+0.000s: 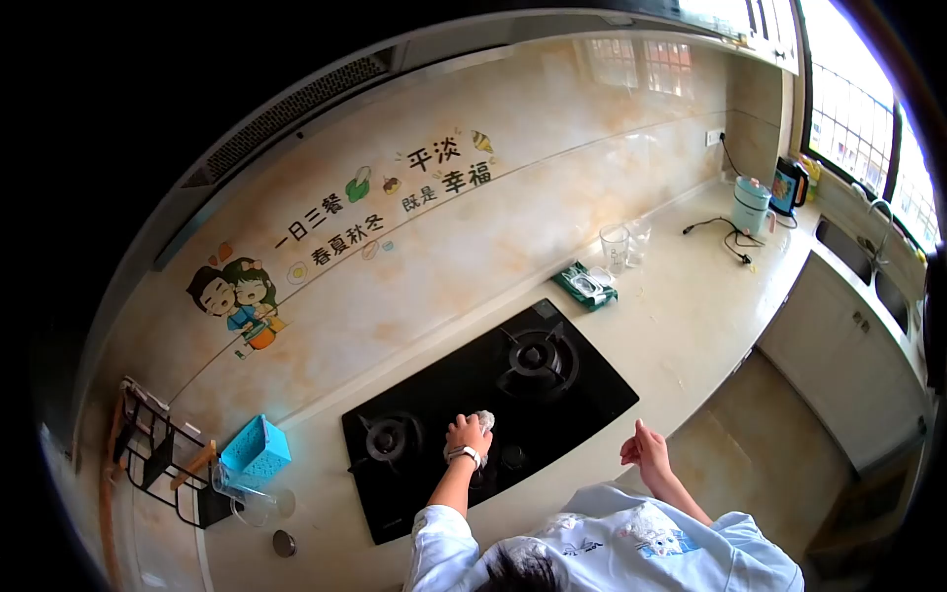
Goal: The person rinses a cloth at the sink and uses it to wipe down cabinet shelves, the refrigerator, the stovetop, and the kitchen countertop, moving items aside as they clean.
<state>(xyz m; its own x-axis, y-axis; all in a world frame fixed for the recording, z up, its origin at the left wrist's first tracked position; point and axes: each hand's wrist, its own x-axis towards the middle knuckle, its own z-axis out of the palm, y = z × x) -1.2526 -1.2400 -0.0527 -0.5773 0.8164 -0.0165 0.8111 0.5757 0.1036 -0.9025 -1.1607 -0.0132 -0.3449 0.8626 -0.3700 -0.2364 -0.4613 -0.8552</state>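
Observation:
My left hand (466, 434), with a band on its wrist, is closed over a crumpled whitish wipe (485, 420) and presses it on the black gas cooktop (513, 419), between the two burners. Most of the wipe is hidden under my fingers. My right hand (646, 452) hangs in the air by the cooktop's right front corner. Its fingers are loosely bent, the thumb stands apart, and nothing shows in it. Behind the cooktop's right end lies a green wipes pack (585, 285).
A left burner (387, 441) and a right burner (538, 359) stick up from the glass. At left are a blue basket (256, 450), clear containers (258, 505) and a black rack (163, 459). Clear cups (615, 248), a mint-coloured pot (752, 202), a kettle (787, 185) and a sink (844, 247) are at right.

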